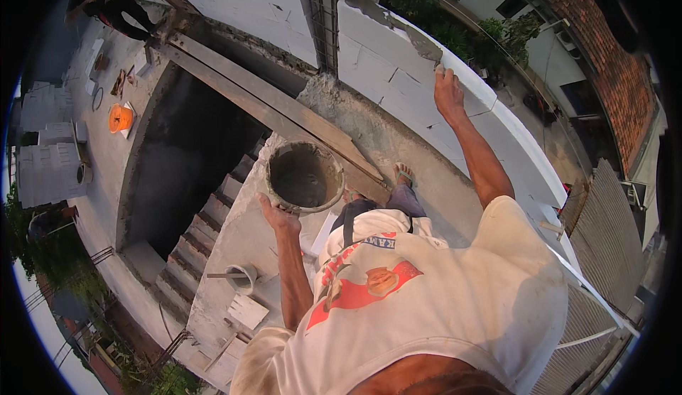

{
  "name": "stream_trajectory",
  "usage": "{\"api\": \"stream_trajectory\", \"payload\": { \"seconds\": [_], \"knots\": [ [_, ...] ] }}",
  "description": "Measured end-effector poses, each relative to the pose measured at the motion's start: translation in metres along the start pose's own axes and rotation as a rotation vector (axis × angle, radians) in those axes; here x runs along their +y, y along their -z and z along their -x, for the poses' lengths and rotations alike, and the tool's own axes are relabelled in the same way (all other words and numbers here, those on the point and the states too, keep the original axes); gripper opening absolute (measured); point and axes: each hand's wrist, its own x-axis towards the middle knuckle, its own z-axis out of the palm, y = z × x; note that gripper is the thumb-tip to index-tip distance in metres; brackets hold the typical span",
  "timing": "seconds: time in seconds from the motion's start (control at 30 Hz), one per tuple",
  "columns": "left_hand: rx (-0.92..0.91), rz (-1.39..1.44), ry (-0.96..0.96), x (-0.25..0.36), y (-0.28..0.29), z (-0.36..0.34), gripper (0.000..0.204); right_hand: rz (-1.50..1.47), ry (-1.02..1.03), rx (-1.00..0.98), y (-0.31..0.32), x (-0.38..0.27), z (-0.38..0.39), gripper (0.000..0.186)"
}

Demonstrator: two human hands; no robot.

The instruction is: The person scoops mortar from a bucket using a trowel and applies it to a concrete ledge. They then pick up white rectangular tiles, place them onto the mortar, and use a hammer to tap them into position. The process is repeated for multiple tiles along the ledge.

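My left hand (pixel 279 216) grips the side of a round, mortar-crusted bucket (pixel 339 184) in front of my body. Wet grey mortar (pixel 304 185) lies inside it. My right hand (pixel 448 93) is stretched out to the top of a low curved wall of white blocks (pixel 387 75), its fingers closed around a trowel (pixel 425 44). The trowel's blade, smeared with grey, rests at the wall's top edge; its handle is mostly hidden by the hand. Beyond the blade, a strip of grey mortar (pixel 369 10) covers the top of the blocks.
Left of me gapes a dark stairwell (pixel 192 125) with rough steps (pixel 193 246). Long planks (pixel 263 104) run along its edge toward my feet. A rebar column (pixel 327 18) rises ahead. Another person (pixel 117 8), an orange bucket (pixel 121 118) and a pale bucket (pixel 244 280) are leftward. Outside the wall is a drop.
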Motion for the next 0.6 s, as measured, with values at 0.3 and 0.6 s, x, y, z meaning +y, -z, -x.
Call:
{"api": "stream_trajectory", "payload": {
  "seconds": [0.3, 0.6],
  "knots": [
    [-0.158, -0.035, -0.095, 0.008, -0.056, -0.017, 0.066, -0.457, 0.085, -0.133, 0.016, -0.012, 0.124, 0.056],
    [-0.359, -0.389, -0.177, 0.025, -0.123, -0.02, 0.073, -0.252, 0.486, -0.4, 0.079, -0.149, 0.151, 0.031]
  ]
}}
